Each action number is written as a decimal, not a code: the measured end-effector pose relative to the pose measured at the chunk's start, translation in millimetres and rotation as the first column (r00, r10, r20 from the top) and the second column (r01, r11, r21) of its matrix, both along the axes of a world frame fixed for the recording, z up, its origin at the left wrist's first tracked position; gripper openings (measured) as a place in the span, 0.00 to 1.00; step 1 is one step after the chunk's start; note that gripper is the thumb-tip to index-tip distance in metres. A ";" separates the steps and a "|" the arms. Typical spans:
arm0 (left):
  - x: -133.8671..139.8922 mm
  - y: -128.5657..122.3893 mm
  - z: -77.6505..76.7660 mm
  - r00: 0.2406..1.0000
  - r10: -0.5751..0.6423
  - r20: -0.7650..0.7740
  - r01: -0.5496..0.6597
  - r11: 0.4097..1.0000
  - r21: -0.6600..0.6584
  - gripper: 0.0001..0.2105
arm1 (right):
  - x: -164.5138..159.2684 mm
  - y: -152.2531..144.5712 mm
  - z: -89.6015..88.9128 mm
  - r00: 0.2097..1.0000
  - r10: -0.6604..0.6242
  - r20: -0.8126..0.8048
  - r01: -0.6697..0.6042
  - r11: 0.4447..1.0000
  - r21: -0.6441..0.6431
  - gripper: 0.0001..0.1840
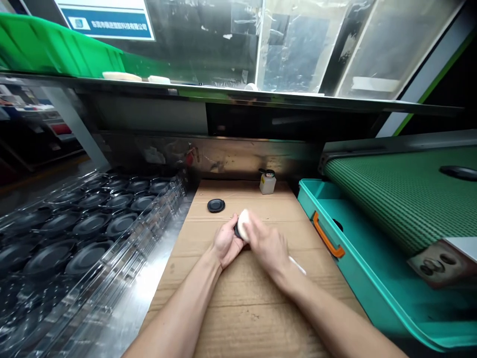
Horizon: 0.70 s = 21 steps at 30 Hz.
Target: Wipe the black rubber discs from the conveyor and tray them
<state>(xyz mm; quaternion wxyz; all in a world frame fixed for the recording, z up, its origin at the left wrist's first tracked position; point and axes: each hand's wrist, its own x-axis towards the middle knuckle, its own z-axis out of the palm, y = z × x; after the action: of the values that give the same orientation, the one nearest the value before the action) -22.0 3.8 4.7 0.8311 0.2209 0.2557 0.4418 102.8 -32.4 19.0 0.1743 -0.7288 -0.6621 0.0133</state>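
Note:
Over the cardboard sheet [257, 308], my left hand [226, 242] is closed around a round black part [236, 230], only whose edge shows. My right hand [266, 243], a little blurred, presses a white pad [243, 224] against that part. The pad hides most of its face. Another round black part [216, 205] lies flat on the cardboard, beyond my left hand. Farther back stands a small whitish bottle [267, 183] with a dark metallic top. A thin white stick-like thing [298, 265] shows beside my right wrist, partly covered by it.
Clear plastic trays [122, 243] of several black round parts fill the left side. At right, a teal bin [357, 268] with an orange handle sits below a green conveyor belt [395, 184] carrying a black part [460, 173]. A metal shelf [223, 94] with a green crate [55, 49] spans overhead.

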 end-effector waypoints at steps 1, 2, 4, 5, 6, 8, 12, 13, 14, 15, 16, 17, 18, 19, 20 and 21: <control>0.1 -0.4 0.0 1.000 0.001 0.004 -0.001 1.000 -0.002 0.18 | -0.1 -0.5 -0.3 0.999 0.036 0.006 -0.036 0.999 -0.003 0.28; 0.5 -0.8 0.2 1.000 0.002 0.003 -0.002 1.000 0.000 0.18 | 0.1 -0.9 -0.4 0.999 0.041 0.000 -0.041 0.999 -0.006 0.29; 1.9 -2.0 0.5 1.000 0.012 -0.014 -0.012 1.000 0.007 0.17 | 0.8 -1.2 -0.9 0.998 -0.045 -0.041 0.045 0.999 0.005 0.29; 2.6 -2.4 0.6 1.000 0.016 -0.022 -0.016 1.000 0.007 0.17 | 1.2 -1.1 -1.2 0.996 -0.071 -0.054 0.072 0.997 0.016 0.30; 3.1 -2.5 0.5 1.000 0.007 -0.021 -0.007 1.000 0.002 0.17 | 1.8 -0.9 -1.7 0.998 -0.050 -0.049 0.051 0.998 0.030 0.29; 3.2 -1.6 -0.2 1.000 -0.004 -0.012 0.004 1.000 -0.005 0.17 | 4.1 0.4 -2.4 0.999 0.030 -0.026 -0.029 0.999 0.034 0.28; 1.2 4.2 -4.1 0.998 0.056 -0.028 -0.056 0.998 -0.004 0.16 | 14.5 6.0 0.2 0.989 -0.021 -0.145 0.032 0.997 0.076 0.26; 1.0 5.8 -5.0 0.997 0.072 -0.031 -0.072 0.997 -0.008 0.16 | 16.8 6.4 0.6 0.982 0.001 -0.190 0.020 0.994 0.109 0.26; 1.1 7.1 -5.7 0.997 0.077 -0.026 -0.078 0.997 -0.011 0.17 | 18.0 6.0 0.2 0.973 0.048 -0.226 -0.015 0.989 0.145 0.25; 1.6 7.9 -6.0 0.997 0.079 -0.019 -0.079 0.997 -0.011 0.17 | 17.8 4.8 -0.9 0.964 0.101 -0.247 -0.058 0.983 0.175 0.24; 2.5 8.1 -6.1 0.997 0.077 -0.010 -0.077 0.997 -0.006 0.17 | 16.3 3.0 -2.8 0.958 0.143 -0.250 -0.094 0.976 0.195 0.22; 3.6 7.7 -5.9 0.998 0.069 -0.002 -0.069 0.998 0.001 0.17 | 13.5 1.2 -5.3 0.958 0.163 -0.237 -0.114 0.972 0.207 0.22; 4.9 6.8 -5.5 0.998 0.055 0.006 -0.055 0.998 0.009 0.16 | 9.8 -0.5 -7.9 0.965 0.161 -0.209 -0.116 0.970 0.212 0.21; 6.2 5.4 -5.0 0.999 0.044 0.013 -0.044 0.999 0.018 0.16 | 5.4 -1.8 -10.4 0.975 0.143 -0.171 -0.105 0.972 0.210 0.21; 7.4 3.9 -4.6 0.999 0.041 0.015 -0.042 0.999 0.026 0.15 | 0.9 -2.6 -12.5 0.984 0.122 -0.131 -0.094 0.975 0.201 0.22; 8.4 2.4 -4.3 0.999 0.047 0.012 -0.047 0.998 0.031 0.15 | -3.5 -2.8 -13.9 0.990 0.106 -0.096 -0.087 0.978 0.188 0.22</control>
<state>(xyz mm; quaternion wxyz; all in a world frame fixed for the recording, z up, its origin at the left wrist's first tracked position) -13.6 6.2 0.5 0.8184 0.2253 0.2490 0.4664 99.3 -35.2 5.1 0.2744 -0.6749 -0.6850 -0.0009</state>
